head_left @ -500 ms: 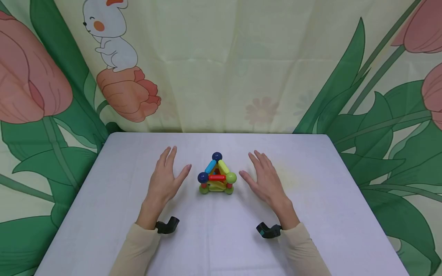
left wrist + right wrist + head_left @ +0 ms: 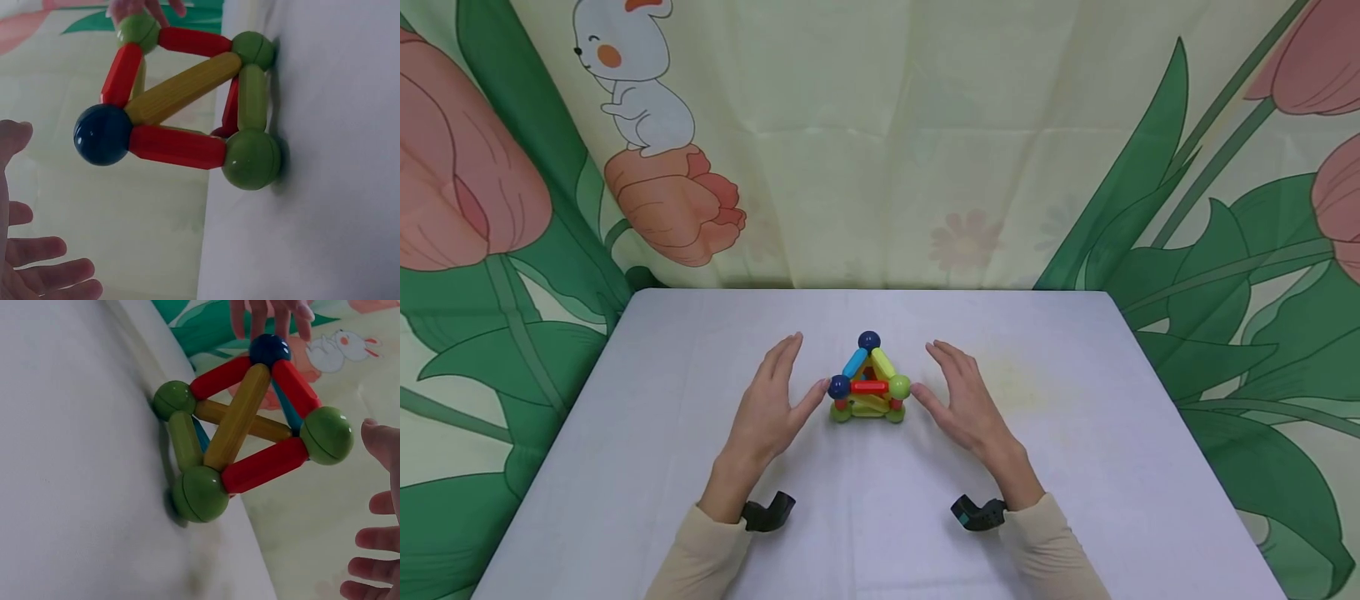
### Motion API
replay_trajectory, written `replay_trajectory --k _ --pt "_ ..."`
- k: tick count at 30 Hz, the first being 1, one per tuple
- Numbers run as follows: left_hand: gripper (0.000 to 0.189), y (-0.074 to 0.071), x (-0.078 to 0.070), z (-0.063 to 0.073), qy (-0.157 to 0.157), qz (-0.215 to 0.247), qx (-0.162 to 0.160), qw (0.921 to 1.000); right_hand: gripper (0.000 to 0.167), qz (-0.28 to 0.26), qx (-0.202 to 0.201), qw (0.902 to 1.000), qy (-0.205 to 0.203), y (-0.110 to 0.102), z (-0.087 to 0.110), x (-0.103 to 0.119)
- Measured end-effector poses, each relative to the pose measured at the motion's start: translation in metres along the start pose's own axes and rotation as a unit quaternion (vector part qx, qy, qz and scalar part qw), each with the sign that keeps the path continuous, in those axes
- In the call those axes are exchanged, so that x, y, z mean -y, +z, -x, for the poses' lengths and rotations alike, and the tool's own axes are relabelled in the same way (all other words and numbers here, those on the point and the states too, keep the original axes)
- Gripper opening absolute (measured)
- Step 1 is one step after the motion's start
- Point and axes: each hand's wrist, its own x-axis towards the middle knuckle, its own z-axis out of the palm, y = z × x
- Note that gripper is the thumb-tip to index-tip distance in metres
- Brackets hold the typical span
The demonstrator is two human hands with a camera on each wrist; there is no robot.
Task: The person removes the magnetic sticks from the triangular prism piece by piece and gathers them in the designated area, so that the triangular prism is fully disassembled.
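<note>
A small frame built of coloured rods and balls [image 2: 870,387] stands on the white table. Blue and green balls join its red, yellow, light blue and green rods. To its left, my left hand [image 2: 766,417] is held with fingers straight, the thumb tip close to a dark blue ball [image 2: 103,134]. On the other side my right hand [image 2: 966,408] mirrors it, its thumb near a green ball [image 2: 326,435]. Both wrist views show a gap between thumb and ball. Neither hand holds anything.
The white tabletop [image 2: 865,517] stretches around the frame. Behind it hangs a cream curtain [image 2: 865,167] printed with tulips and a rabbit. Each wrist wears a black camera [image 2: 769,512].
Both hands have moved inward toward the rod-and-ball frame, the left to the right and the right slightly to the left. The frame stands as before.
</note>
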Motion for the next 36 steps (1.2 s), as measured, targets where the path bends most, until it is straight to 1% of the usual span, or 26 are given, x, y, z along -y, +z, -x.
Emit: replay_trajectory --k 3,9,15,19,23,28,36 --pt "0.080 0.004 -0.002 0.002 0.016 0.002 0.007 0.9998 0.070 -0.013 -0.008 0.9998 -0.016 0.002 0.001 0.002" --pt "0.079 0.014 -0.005 0.006 0.030 0.018 0.024 0.9991 0.068 -0.022 -0.027 0.9983 -0.046 0.006 0.003 0.005" --pt "0.078 0.023 -0.006 0.009 0.027 0.061 0.024 0.9975 0.064 -0.044 -0.029 0.9958 -0.075 0.007 0.004 0.009" --pt "0.075 0.029 -0.007 0.010 0.022 0.085 0.024 0.9959 0.061 -0.058 -0.033 0.9922 -0.105 0.011 0.004 0.010" --pt "0.072 0.036 -0.006 0.010 0.024 0.102 0.028 0.9941 0.057 -0.060 -0.041 0.9874 -0.140 0.015 0.003 0.011" --pt "0.069 0.042 -0.006 0.009 0.031 0.126 0.023 0.9912 0.054 -0.060 -0.047 0.9839 -0.162 0.018 0.002 0.014" --pt "0.062 0.049 -0.008 0.011 0.047 0.134 0.000 0.9898 0.052 -0.068 -0.062 0.9791 -0.181 0.024 0.000 0.016"
